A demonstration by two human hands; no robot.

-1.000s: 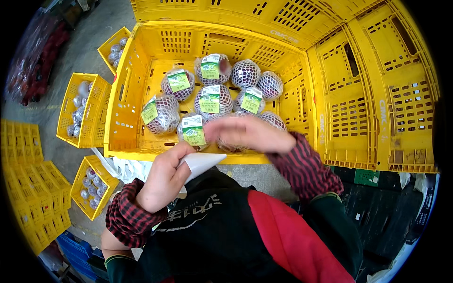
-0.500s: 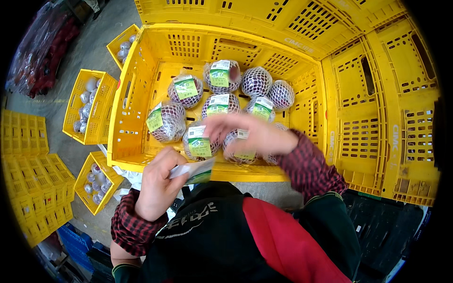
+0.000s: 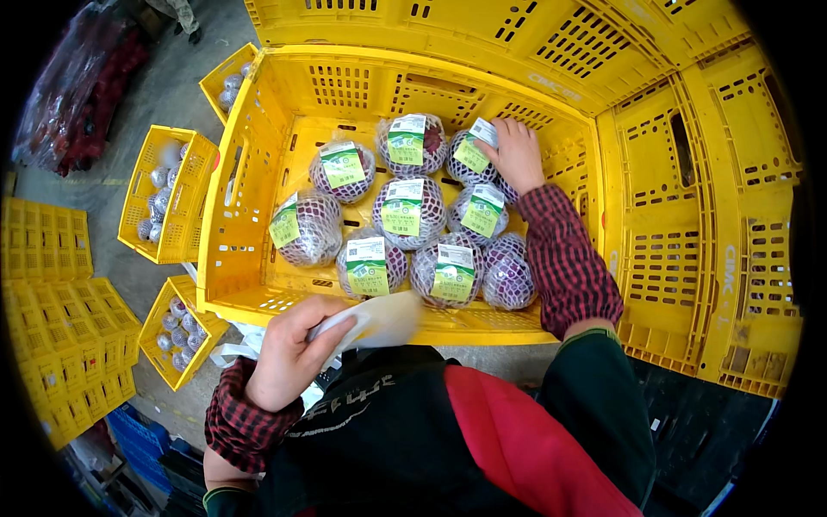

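Several round purple heads that look like red cabbages [image 3: 389, 219], in white foam nets, sit in a large yellow crate [image 3: 233, 297]. Most show green-and-white labels. At the crate's far right, my right hand [image 3: 519, 157] has its thumb and fingers on a label [image 3: 471, 157], which lies on one netted cabbage [image 3: 463, 175]. The hand hides part of that head and of the one behind it. Near the crate's front edge, my left hand [image 3: 297, 349] is closed on a strip of whitish label paper [image 3: 366, 320], its far end blurred and curled.
Tall yellow crate walls [image 3: 659, 250] rise at the right and far side. Smaller yellow crates [image 3: 177, 198] of netted produce stand on the floor to the left, beside stacked yellow crates [image 3: 60, 319]. Film-wrapped dark red sacks [image 3: 77, 95] and a person's legs [image 3: 179, 15] show at the far left.
My right hand has moved from above the front cabbages to the far right one, which now carries a label. The paper in my left hand has swung right and shows its whitish side.
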